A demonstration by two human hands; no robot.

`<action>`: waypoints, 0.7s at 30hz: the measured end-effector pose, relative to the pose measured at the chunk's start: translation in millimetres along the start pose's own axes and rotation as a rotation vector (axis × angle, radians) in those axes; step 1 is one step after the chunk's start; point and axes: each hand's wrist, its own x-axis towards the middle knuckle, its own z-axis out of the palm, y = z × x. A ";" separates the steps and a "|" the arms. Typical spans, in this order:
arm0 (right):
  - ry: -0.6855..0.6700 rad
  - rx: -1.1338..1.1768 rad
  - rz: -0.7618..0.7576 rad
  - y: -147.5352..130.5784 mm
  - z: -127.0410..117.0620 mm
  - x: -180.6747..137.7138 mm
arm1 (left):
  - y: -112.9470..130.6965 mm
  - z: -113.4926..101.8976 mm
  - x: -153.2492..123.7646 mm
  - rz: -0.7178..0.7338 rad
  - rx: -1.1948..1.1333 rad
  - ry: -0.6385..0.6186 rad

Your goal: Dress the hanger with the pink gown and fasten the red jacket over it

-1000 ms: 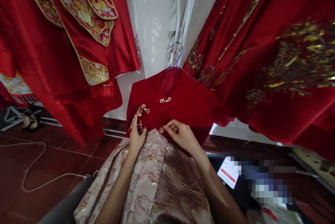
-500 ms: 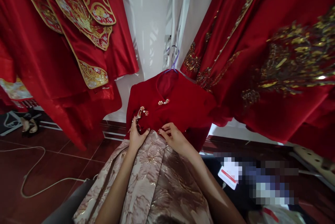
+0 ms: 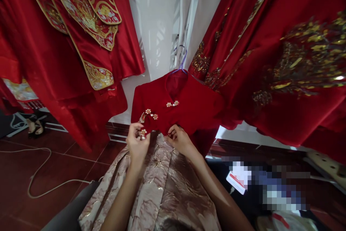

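A red velvet jacket [image 3: 194, 112] with a stand collar hangs in front of me on a purple hanger [image 3: 182, 61]. A jewelled flower fastening [image 3: 172, 104] sits just below its collar. My left hand [image 3: 137, 146] is closed around a jewelled flower ornament [image 3: 143, 134] at the jacket's lower left. More beaded trim [image 3: 148, 113] lies on the velvet above those fingers. My right hand [image 3: 178, 140] pinches a small jewelled button, mostly hidden by its fingertips, near the middle of the jacket front. Pale pink-gold brocade fabric [image 3: 151, 187] spreads below both hands, under my forearms.
Red embroidered garments [image 3: 105, 36] hang at the left, and a red gown with gold sequins [image 3: 305, 65] hangs at the right. Black shoes [image 3: 35, 127] and a white cable [image 3: 40, 166] are on the tiled floor. A white-and-red card [image 3: 236, 182] lies at lower right.
My left hand has drawn down and its fingers have curled around the flower ornament, where the thumb was spread before. My right hand keeps its pinch in nearly the same place.
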 end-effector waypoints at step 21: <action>-0.356 0.304 -0.044 -44.1 -55.8 -20.2 | -39.4 24.6 -54.7 -0.078 -0.116 -0.295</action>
